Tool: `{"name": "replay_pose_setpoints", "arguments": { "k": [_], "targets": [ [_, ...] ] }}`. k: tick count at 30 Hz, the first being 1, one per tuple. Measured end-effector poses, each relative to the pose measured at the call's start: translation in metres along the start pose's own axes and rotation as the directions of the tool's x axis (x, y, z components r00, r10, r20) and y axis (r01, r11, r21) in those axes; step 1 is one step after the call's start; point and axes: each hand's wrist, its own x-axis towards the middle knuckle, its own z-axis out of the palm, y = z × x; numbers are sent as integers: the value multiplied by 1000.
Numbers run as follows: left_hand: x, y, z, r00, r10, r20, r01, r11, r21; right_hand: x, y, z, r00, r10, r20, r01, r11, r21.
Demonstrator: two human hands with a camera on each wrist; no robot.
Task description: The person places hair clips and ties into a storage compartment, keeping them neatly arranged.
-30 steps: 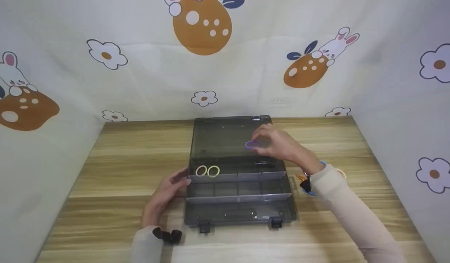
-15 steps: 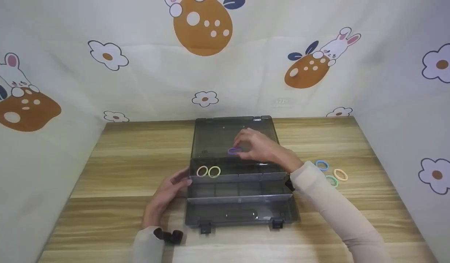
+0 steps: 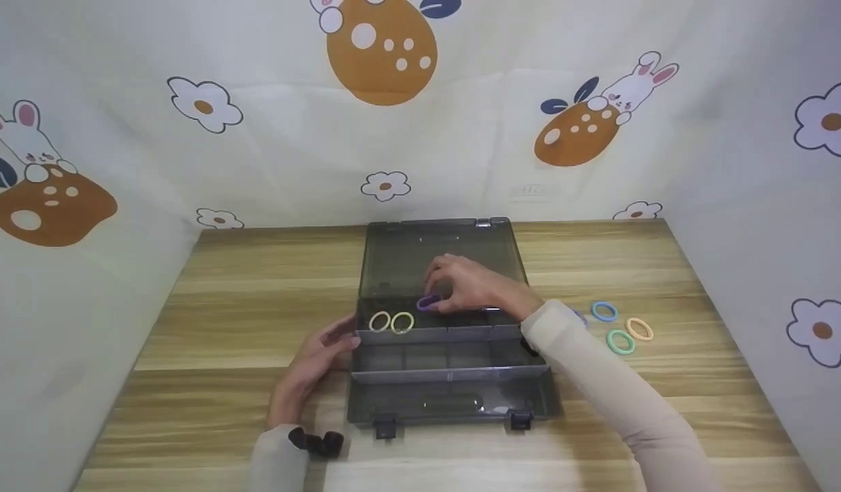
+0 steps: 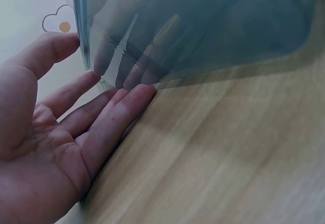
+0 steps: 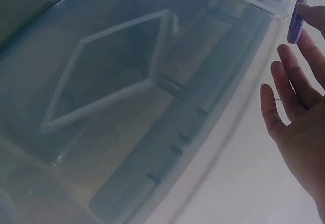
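Note:
A dark see-through divided box (image 3: pixel 386 396) lies with its lid (image 3: pixel 400 263) folded back. My right hand (image 3: pixel 466 283) pinches a purple ring (image 5: pixel 296 23) between thumb and fingertip, over the back compartments. The other right fingers spread loosely in the right wrist view. Next to each other in the back row stand a pale pink ring (image 3: pixel 371 322) and a yellow ring (image 3: pixel 412 322), left of the purple one. My left hand (image 3: pixel 318 359) rests at the box's left side; in the left wrist view its extended fingers (image 4: pixel 129 104) touch the box wall (image 4: pixel 228 31).
On the wooden table right of the box lie a blue ring (image 3: pixel 604 320), a green ring (image 3: pixel 609 342) and an orange ring (image 3: pixel 650 335). Another bluish ring (image 3: pixel 582 318) is partly hidden by the right sleeve (image 3: pixel 598 369). A patterned cloth wall (image 3: pixel 290 171) stands behind.
My right hand has carried the purple ring left and down from over the lid to the back compartments. The rings on the right have come into view. My left hand stays in place.

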Motion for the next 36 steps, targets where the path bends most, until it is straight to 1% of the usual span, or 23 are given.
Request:
{"name": "replay_pose_setpoints", "arguments": {
  "k": [4, 8, 15, 19, 22, 29, 32, 36],
  "targets": [
    [0, 0, 0, 1000, -3, -6, 3, 1000, 2, 1, 1, 5, 998, 8, 57, -6, 1000, -29],
    [0, 1, 1, 1000, -16, -15, 16, 1000, 5, 1, 1, 11, 993, 42, 108, -34, 997, -68],
    [-1, 1, 2, 999, -20, -25, 20, 1000, 16, 1, -1, 15, 990, 40, 136, -26, 995, -99],
    [-1, 0, 1, 1000, -20, -23, 20, 1000, 12, 0, -1, 11, 989, 28, 143, -17, 997, -75],
    [-1, 0, 1, 999, -20, -26, 20, 1000, 10, -1, -1, 6, 991, 14, 130, -10, 999, -34],
    [-1, 1, 1, 999, -16, -28, 17, 1000, 17, -10, -3, -13, 998, -30, 59, 27, 998, 52],
    [0, 1, 1, 999, -22, -35, 23, 1000, 17, -17, -5, -23, 999, -7, 34, 4, 996, 85],
    [-1, 1, 2, 999, -27, -37, 28, 1000, 12, -31, -7, -35, 999, 29, -19, -26, 991, 130]
  ]
}}
